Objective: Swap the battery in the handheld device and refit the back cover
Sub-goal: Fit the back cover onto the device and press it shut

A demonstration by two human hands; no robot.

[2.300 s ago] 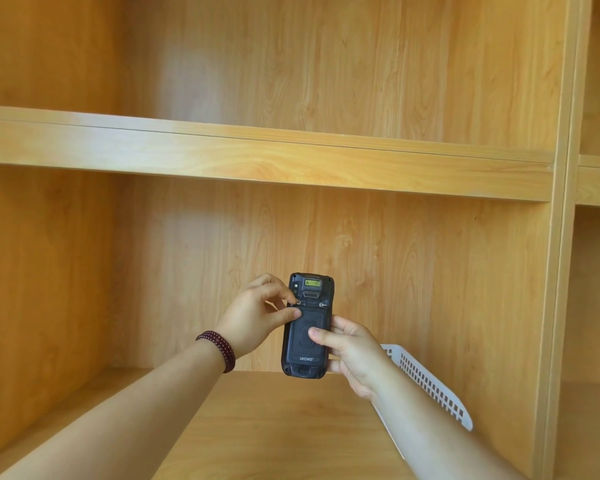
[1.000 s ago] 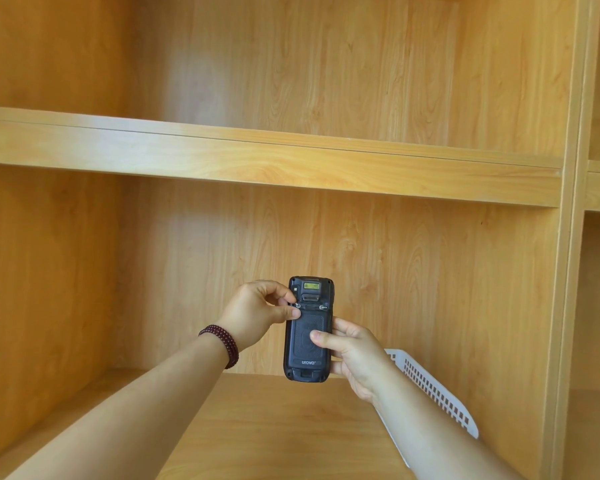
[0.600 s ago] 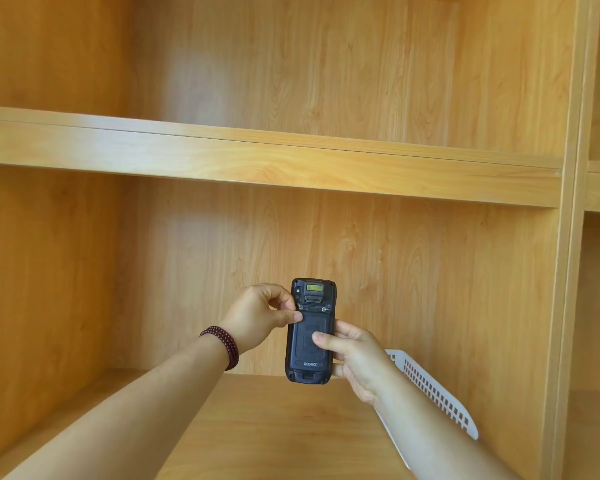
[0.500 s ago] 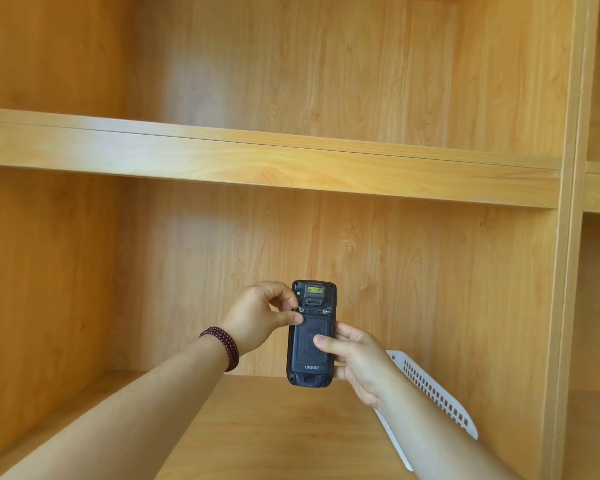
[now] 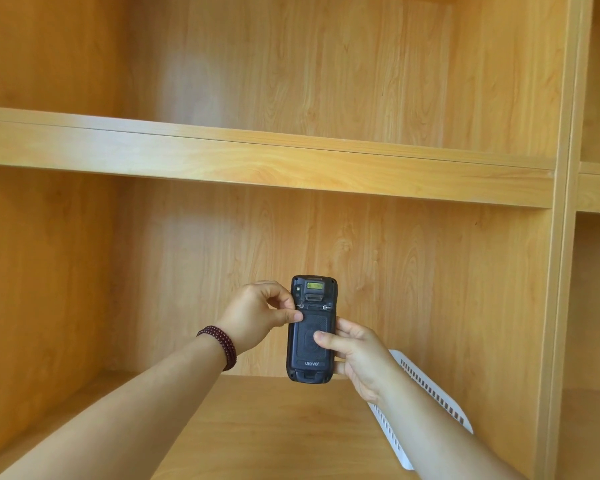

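I hold a black handheld device [image 5: 311, 355] upright in front of a wooden shelf bay, its back facing me. The textured back cover [image 5: 309, 332] sits in place on it, with two small latches along its top edge. My left hand [image 5: 257, 318] pinches the device's upper left edge, thumb tip on the cover just below the left latch. My right hand [image 5: 355, 358] grips the lower right side, thumb pressed on the middle of the cover. No loose battery is in view.
A white perforated basket [image 5: 430, 393] stands on the wooden shelf board [image 5: 257, 427] at the right, partly behind my right forearm. Another shelf [image 5: 257, 161] runs across above. A vertical divider [image 5: 558, 306] closes the bay on the right.
The device and both hands have sunk slightly in view. My left thumb has stayed at the top left latch area. My right hand's grip is unchanged.
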